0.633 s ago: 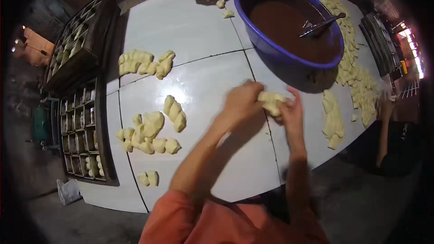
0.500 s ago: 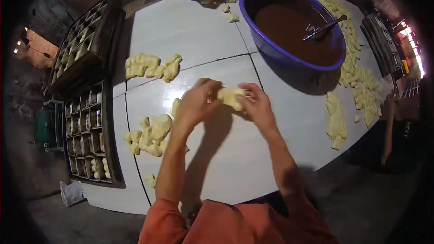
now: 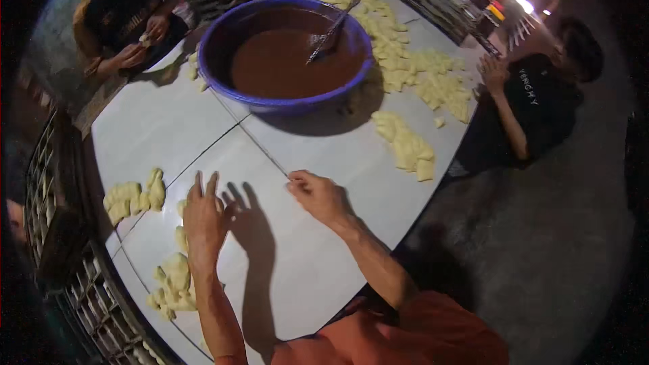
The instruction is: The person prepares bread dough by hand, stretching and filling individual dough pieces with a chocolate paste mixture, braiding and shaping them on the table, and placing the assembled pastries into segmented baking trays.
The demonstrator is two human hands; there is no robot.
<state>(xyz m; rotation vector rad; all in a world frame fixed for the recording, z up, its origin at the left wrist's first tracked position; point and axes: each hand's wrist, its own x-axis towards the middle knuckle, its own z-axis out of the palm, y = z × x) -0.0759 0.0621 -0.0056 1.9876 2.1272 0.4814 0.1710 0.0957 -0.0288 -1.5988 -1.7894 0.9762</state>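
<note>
My left hand (image 3: pixel 206 215) hovers over the white tiled table (image 3: pixel 301 267) with its fingers apart and nothing in them. A small piece of pale dough (image 3: pixel 181 238) lies just left of it. My right hand (image 3: pixel 319 197) is above the middle of the table, its fingers curled in; whether they hold anything is hidden. Pale yellow dough pieces sit in a cluster (image 3: pixel 174 277) beside my left forearm and in a row (image 3: pixel 125 201) farther left. Beyond my hands stands a purple basin (image 3: pixel 284 103) of brown liquid, with a utensil (image 3: pixel 331 30) leaning in it.
Many dough pieces (image 3: pixel 385 34) cover the table's far right, with another dough batch (image 3: pixel 404 143) nearer. Divided wooden racks (image 3: pixel 61 216) stand along the left edge. One person (image 3: pixel 132 20) works at the far left; another person (image 3: pixel 534 105) is beside the right edge, a hand at the table.
The dough piece between my hands is out of them. My hands have moved apart and the left one has opened. My view has swung right, bringing the person at the right into sight.
</note>
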